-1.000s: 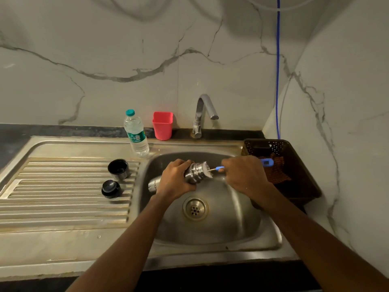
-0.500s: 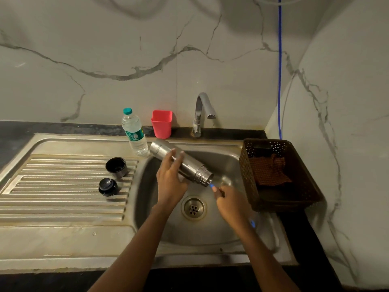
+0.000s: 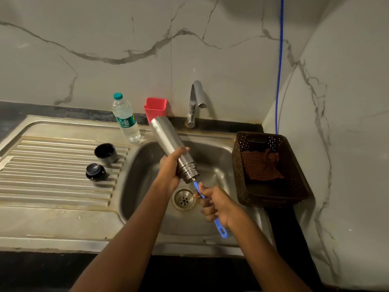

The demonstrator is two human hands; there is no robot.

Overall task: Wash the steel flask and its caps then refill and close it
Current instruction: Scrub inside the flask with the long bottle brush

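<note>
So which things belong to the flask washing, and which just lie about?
Job: steel flask (left hand), blue brush (right hand), cup cap, stopper cap, sink, tap, probably water bottle.
Lying about: red cup, brown basket, cloth.

One steel flask (image 3: pixel 168 142). Two caps on the left: a far cup cap (image 3: pixel 105 153) and a near stopper cap (image 3: pixel 95 172). One water bottle (image 3: pixel 126 121), one red cup (image 3: pixel 155 108), one tap (image 3: pixel 194 102), one basket (image 3: pixel 294 178) holding seemingly one cloth (image 3: pixel 261 165), one blue brush (image 3: pixel 220 229).

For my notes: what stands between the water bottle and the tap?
Head view: the red cup, with the tilted steel flask base overlapping it.
</note>
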